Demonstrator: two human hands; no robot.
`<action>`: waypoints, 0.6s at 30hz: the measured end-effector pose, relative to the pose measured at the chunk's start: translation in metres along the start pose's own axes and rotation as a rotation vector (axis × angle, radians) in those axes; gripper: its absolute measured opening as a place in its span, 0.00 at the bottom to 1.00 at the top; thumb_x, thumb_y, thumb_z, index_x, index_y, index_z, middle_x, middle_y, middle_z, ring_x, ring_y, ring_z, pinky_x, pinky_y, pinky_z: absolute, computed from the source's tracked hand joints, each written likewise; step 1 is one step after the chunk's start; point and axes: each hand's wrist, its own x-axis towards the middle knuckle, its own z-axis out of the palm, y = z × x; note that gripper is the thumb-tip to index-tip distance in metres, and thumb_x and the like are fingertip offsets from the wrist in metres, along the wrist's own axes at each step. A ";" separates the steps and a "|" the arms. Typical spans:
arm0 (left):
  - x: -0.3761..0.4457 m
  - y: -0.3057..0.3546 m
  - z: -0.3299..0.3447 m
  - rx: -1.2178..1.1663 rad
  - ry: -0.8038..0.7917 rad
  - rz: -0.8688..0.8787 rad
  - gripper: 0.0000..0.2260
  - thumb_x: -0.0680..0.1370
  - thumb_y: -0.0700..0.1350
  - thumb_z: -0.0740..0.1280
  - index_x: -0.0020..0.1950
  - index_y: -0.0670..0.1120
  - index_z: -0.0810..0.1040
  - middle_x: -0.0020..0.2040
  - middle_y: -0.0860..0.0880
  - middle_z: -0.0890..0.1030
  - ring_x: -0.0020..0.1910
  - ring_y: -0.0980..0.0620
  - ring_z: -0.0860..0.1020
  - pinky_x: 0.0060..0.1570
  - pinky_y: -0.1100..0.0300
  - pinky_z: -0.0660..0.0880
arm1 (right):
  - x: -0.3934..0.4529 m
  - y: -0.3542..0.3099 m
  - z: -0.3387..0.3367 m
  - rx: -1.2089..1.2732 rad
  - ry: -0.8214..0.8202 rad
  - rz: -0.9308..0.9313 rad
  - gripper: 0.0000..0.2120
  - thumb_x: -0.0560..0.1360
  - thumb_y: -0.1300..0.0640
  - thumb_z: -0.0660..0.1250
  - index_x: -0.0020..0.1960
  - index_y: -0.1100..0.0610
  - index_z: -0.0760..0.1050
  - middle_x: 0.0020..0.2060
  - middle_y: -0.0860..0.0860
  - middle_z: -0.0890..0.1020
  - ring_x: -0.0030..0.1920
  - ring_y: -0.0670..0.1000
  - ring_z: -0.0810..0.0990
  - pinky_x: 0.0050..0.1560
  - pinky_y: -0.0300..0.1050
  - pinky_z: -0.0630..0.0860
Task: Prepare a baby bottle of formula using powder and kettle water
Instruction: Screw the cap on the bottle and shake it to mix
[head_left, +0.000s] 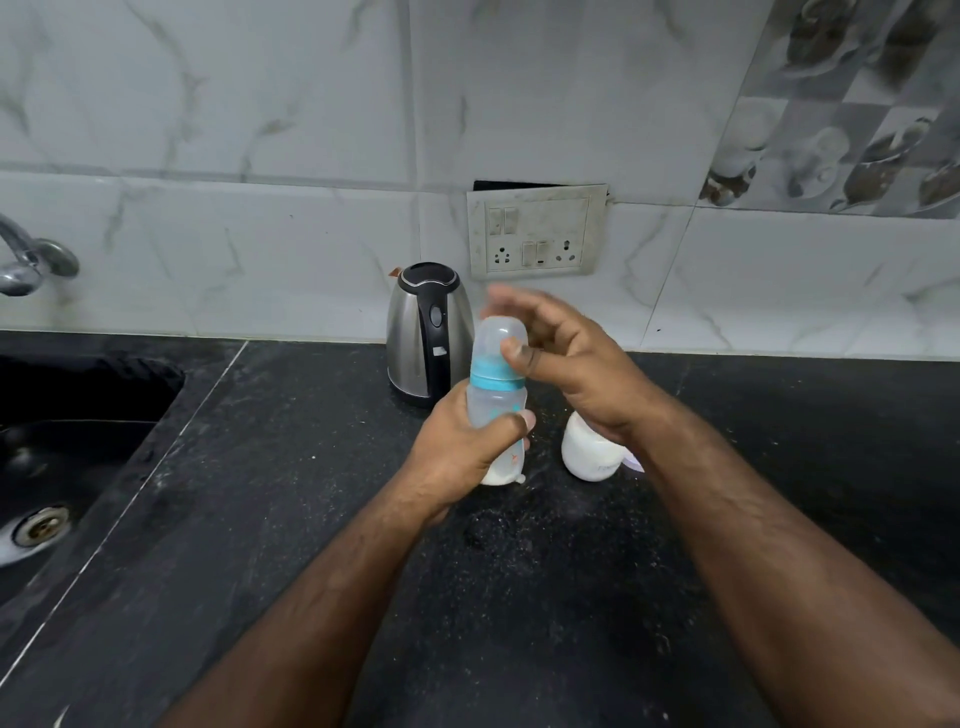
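Right fingertips (501, 299) motion-blurred; powder jar (589, 449) half hidden; tap (31, 260) cropped.

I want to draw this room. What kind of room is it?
Most likely a kitchen. There is a dark sink with a tap on the left, an electric kettle on the black counter, and a tiled wall behind.

A home kitchen: a black speckled stone countertop (291, 467) with a sunken black sink (67, 441) and chrome tap (31, 260) far left of the fingers, white marble-look wall tiles (260, 156), a stainless-steel electric kettle (426, 332) just behind the fingers, and a grimy white socket plate (537, 231) above them
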 end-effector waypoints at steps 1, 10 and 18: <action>0.001 0.001 0.001 0.019 0.008 0.002 0.17 0.71 0.50 0.74 0.57 0.49 0.77 0.45 0.48 0.86 0.48 0.41 0.86 0.48 0.46 0.85 | 0.000 0.000 0.002 -0.039 0.009 -0.020 0.19 0.78 0.57 0.70 0.68 0.44 0.77 0.61 0.47 0.84 0.58 0.43 0.82 0.57 0.41 0.79; 0.005 0.007 0.006 0.111 0.055 0.014 0.15 0.74 0.51 0.74 0.58 0.49 0.78 0.47 0.47 0.86 0.48 0.47 0.86 0.53 0.43 0.84 | -0.005 0.006 0.007 -0.165 0.078 -0.031 0.17 0.78 0.49 0.70 0.65 0.35 0.78 0.59 0.49 0.85 0.59 0.52 0.83 0.58 0.47 0.81; 0.002 0.002 -0.005 0.040 -0.071 -0.057 0.24 0.75 0.50 0.76 0.70 0.54 0.75 0.60 0.53 0.85 0.60 0.54 0.83 0.66 0.44 0.78 | -0.017 0.020 -0.004 -0.104 -0.026 0.091 0.43 0.76 0.58 0.76 0.79 0.34 0.55 0.69 0.47 0.77 0.61 0.46 0.84 0.51 0.42 0.83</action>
